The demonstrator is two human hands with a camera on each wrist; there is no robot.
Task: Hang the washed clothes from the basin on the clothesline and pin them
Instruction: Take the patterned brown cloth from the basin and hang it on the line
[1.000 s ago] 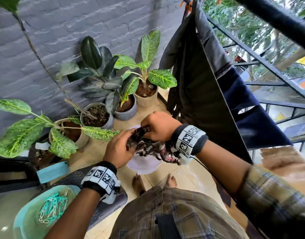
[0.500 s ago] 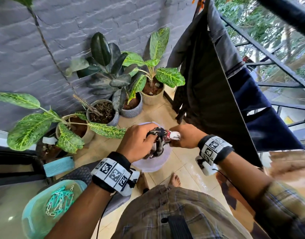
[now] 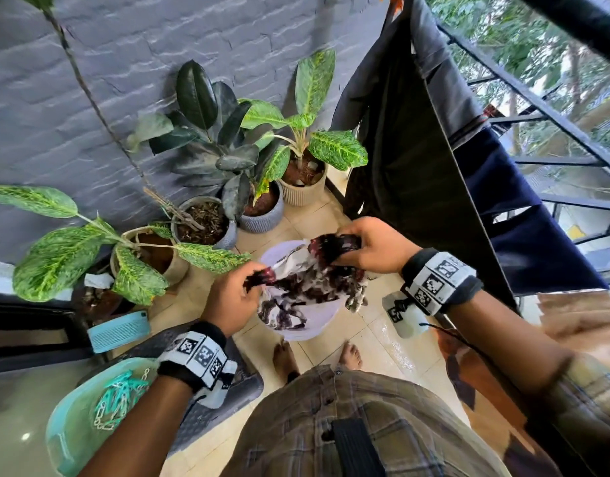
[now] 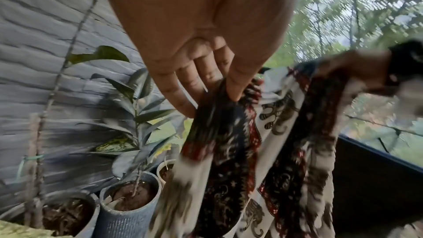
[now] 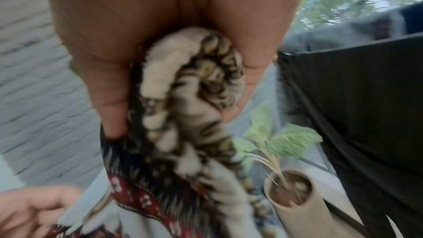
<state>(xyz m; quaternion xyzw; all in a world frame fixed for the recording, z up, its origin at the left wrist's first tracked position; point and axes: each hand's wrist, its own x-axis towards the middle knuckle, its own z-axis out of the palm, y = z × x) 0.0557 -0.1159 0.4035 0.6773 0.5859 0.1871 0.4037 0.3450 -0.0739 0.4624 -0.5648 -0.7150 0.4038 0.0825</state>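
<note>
A wet patterned cloth (image 3: pixel 307 287), white with black and dark red print, hangs between both hands above a white basin (image 3: pixel 303 330) on the tiled floor. My left hand (image 3: pixel 233 297) pinches one bunched edge of the cloth (image 4: pixel 228 133) between thumb and fingers. My right hand (image 3: pixel 369 251) grips another bunched edge (image 5: pixel 192 97) in its fist, higher and to the right. Dark grey and navy clothes (image 3: pixel 417 160) hang on the line at the right, with an orange peg (image 3: pixel 395 0) at the top.
A teal tub (image 3: pixel 73 438) of teal and white pegs sits at lower left on a dark stool. Several potted plants (image 3: pixel 262 160) line the grey brick wall. A black railing (image 3: pixel 538 98) runs along the right. Bare feet (image 3: pixel 317 356) stand by the basin.
The hands have drawn apart, spreading the bunched cloth open over the basin. The right hand rose and moved right; the left moved down and left.
</note>
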